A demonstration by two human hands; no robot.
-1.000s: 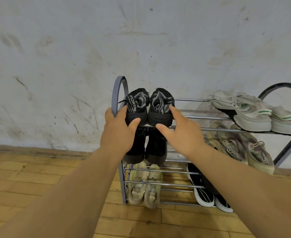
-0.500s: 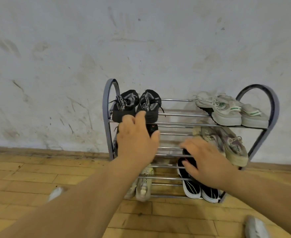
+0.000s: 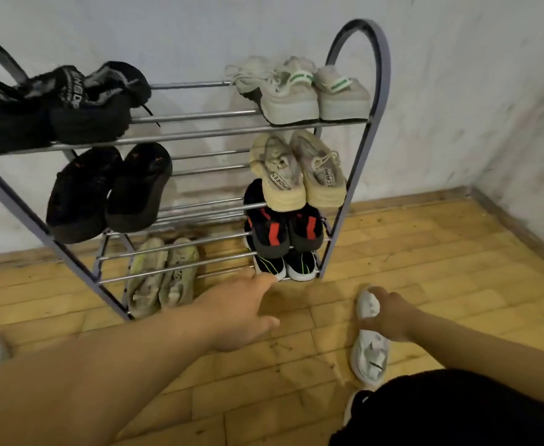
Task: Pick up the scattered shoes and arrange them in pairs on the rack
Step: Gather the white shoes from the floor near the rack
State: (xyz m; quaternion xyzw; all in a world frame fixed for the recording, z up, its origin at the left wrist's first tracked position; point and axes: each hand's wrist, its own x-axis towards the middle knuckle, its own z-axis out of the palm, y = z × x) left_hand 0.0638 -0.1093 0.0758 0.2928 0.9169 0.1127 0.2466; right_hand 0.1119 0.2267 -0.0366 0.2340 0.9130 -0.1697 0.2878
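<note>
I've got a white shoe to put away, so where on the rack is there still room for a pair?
The top shelf is bare between the black shoes and the pale shoes. The shelf below has a like gap between the black slippers and the beige shoes. Both ends of every shelf are taken.

Right hand [image 3: 389, 317] grips white shoe [image 3: 369, 349] on floor [image 3: 441, 252] beside rack [image 3: 373, 101].

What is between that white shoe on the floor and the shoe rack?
Nothing visible. The white shoe, under the right hand, lies on bare floor just in front of the rack. The left hand hovers open beside that path, not across it.
</note>
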